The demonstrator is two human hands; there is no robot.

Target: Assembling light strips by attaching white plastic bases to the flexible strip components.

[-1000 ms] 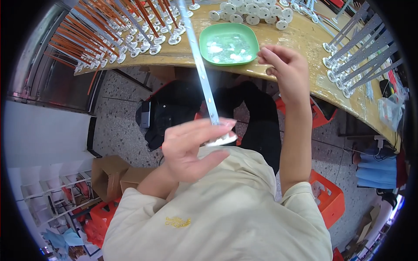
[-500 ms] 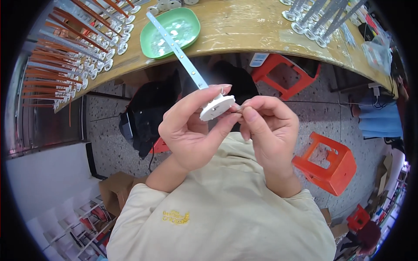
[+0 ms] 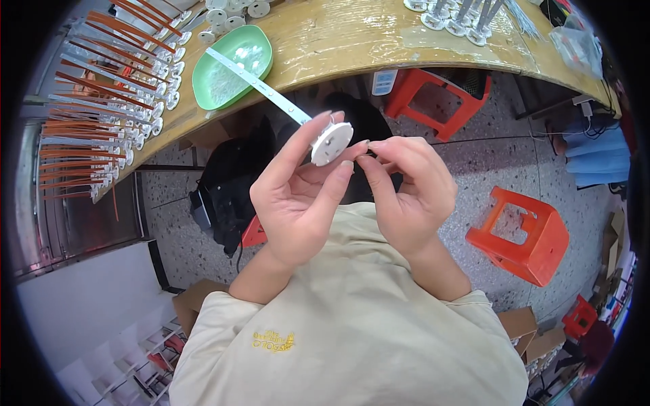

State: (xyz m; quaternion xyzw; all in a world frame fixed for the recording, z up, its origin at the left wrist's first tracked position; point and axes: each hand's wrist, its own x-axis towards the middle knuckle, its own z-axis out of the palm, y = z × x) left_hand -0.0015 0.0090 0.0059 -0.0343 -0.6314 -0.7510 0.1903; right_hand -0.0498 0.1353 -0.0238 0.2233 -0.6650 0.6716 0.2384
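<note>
A long, thin LED light strip (image 3: 261, 86) rises from a round white disc-shaped base (image 3: 332, 143), which faces up toward me. My left hand (image 3: 294, 203) grips this LED strip by its base, with the index finger behind it and the thumb at its lower edge. Just right of the disc is my right hand (image 3: 416, 193), its thumb and index finger drawn close together beside the left fingertips. Whatever may be between those right fingers is too small to make out.
Above the hands, a green bowl (image 3: 264, 64) of small clear pieces stands on the wooden table (image 3: 338, 51). Strips on white bases crowd the table's left side, and more stand at upper right (image 3: 457, 24). Red plastic stools (image 3: 542, 250) and a dark bag (image 3: 233, 176) are on the floor.
The white base has tilted, so its round face shows more fully. My right fingers have shifted slightly off the left thumb tip. The whole view has turned a little.
</note>
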